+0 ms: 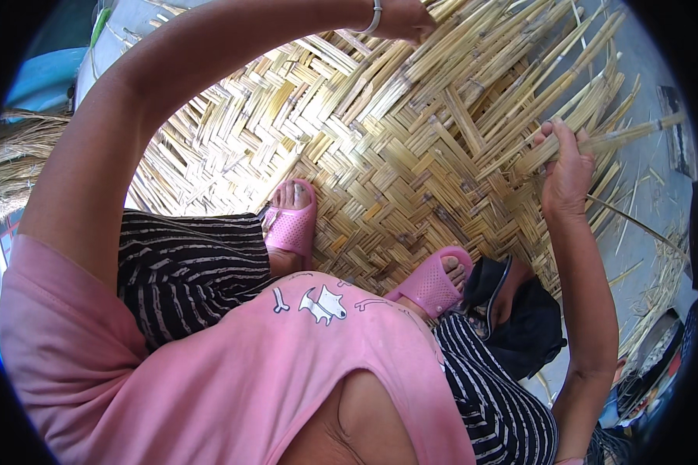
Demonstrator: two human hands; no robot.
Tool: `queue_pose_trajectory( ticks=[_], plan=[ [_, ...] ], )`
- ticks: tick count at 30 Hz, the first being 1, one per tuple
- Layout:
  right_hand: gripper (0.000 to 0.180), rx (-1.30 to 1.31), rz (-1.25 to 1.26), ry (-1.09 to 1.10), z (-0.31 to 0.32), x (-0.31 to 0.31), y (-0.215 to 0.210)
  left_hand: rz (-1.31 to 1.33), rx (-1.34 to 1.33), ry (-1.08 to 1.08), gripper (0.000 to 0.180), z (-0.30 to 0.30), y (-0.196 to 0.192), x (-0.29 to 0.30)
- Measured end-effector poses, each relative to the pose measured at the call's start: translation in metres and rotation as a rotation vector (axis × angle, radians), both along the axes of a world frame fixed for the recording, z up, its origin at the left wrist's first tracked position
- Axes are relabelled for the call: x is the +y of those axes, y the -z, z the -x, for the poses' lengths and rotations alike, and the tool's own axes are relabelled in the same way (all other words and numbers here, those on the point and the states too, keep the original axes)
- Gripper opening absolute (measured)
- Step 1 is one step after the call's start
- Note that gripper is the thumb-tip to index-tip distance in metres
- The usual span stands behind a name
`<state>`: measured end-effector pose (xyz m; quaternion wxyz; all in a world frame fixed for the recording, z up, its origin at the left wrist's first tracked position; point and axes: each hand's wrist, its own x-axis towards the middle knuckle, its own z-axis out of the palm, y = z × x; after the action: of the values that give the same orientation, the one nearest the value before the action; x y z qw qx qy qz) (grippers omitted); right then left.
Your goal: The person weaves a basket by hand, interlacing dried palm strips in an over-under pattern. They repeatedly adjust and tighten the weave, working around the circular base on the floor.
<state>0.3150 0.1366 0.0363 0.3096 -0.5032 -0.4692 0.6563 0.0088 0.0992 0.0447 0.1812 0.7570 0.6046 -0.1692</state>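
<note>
A woven mat of flattened, straw-coloured reed strips (380, 178) spreads beneath me in a zigzag weave, its loose strip ends fanning out at the upper right. My right hand (568, 167) is closed around a small bundle of flat reed strips (628, 136) at the mat's right side; the strips stick out on both sides of the fist. At the top edge of the view, my left hand (403, 18) rests by the loose strips with its fingers curled. Part of that hand is cut off, and what its fingers grip is hidden. A pale bangle (375, 15) circles the left wrist.
My feet, in pink slippers (423, 287), stand on the mat. A black bag or cloth (523, 325) lies beside the right foot. Thin straw scraps litter the grey floor (636, 232) at right. A bundle of dry stalks (23, 159) lies at far left.
</note>
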Motion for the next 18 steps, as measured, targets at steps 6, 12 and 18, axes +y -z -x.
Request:
queue_pose_trajectory(
  ticks=[6, 12, 18],
  plan=[
    [0.013, 0.014, -0.107, -0.088, 0.005, -0.002, 0.002, -0.246, 0.030, 0.147, 0.022, -0.006, -0.012, 0.012],
    [0.022, -0.171, 0.130, -0.348, 0.027, 0.028, 0.004, -0.676, 0.037, 0.514, 0.013, -0.007, -0.010, 0.022],
    [0.039, -0.260, 0.162, -0.699, 0.048, 0.037, 0.017, -0.902, 0.036, 0.634, 0.007, -0.016, -0.021, 0.019]
  ],
)
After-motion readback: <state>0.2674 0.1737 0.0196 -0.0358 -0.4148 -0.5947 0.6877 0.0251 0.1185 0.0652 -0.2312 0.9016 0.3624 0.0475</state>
